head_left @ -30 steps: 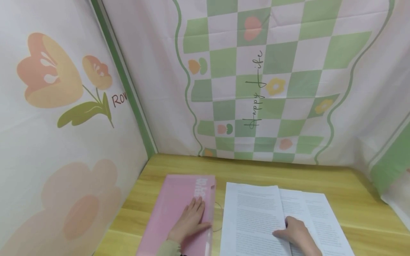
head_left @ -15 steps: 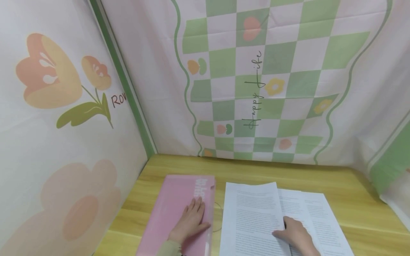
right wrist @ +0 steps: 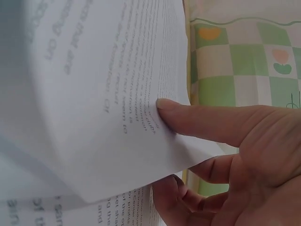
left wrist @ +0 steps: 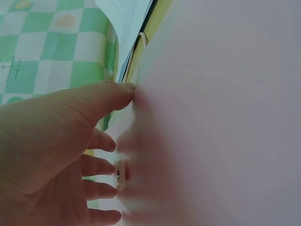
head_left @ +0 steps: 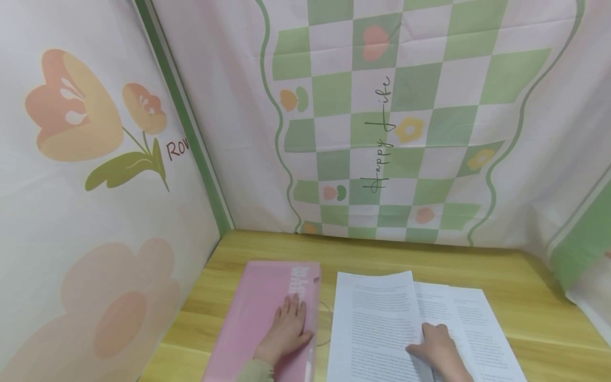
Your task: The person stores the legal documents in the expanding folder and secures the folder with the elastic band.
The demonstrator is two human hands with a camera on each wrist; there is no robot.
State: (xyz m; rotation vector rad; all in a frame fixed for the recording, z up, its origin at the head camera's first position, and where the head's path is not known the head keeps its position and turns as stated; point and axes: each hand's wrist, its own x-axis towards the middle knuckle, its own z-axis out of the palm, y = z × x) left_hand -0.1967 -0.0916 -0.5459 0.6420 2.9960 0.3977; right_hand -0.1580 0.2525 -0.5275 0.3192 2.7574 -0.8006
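Observation:
My left hand (head_left: 286,331) rests with straight fingers on a pink folder (head_left: 248,313) that bears white lettering. In the left wrist view its fingertips (left wrist: 109,189) touch the folder's surface. To the right, my right hand (head_left: 440,347) pinches the right edge of a printed paper sheet (head_left: 377,318), thumb on top and fingers beneath. The right wrist view shows that sheet (right wrist: 117,94) bent up off the print below it. More printed sheets (head_left: 472,318) lie partly overlapped under and right of it. Whether one sheet or more is pinched I cannot tell.
A thin loop of cord (head_left: 325,323) lies between the folder and the papers. The wooden table (head_left: 382,254) reaches back to a green checked curtain (head_left: 396,159). A flowered curtain (head_left: 119,212) stands along the left side.
The pinched sheet's upper right corner has lifted slightly. My left hand has shifted very little on the folder. My right hand keeps its grip almost in place.

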